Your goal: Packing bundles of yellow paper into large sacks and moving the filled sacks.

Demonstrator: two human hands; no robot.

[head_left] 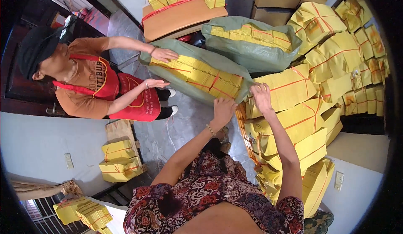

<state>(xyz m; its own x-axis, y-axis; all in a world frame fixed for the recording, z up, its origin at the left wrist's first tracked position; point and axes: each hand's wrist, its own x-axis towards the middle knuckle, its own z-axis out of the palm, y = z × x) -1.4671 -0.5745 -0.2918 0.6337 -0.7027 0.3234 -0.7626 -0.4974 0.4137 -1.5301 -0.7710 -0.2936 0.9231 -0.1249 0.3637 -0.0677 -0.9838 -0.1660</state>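
A green woven sack (166, 71) lies in front of me, packed with rows of yellow paper bundles (212, 78) tied with red string. At its near end my left hand (223, 113) is closed on the rim, a beaded bracelet on the wrist. My right hand (262, 97) pinches the rim at the right corner of the same end. Across the sack, a co-worker's hand (165, 54) rests on the far left end of the bundles. The co-worker's other hand (157, 83) is held out flat beside the sack, apart from it.
A second green sack (252, 60) of yellow bundles stands behind. Large yellow paper bundles (289, 118) pile up along the right. A cardboard box (184, 18) at the back carries more bundles. The co-worker in a red apron (140, 101) stands at left, near bundles on a pallet (119, 131).
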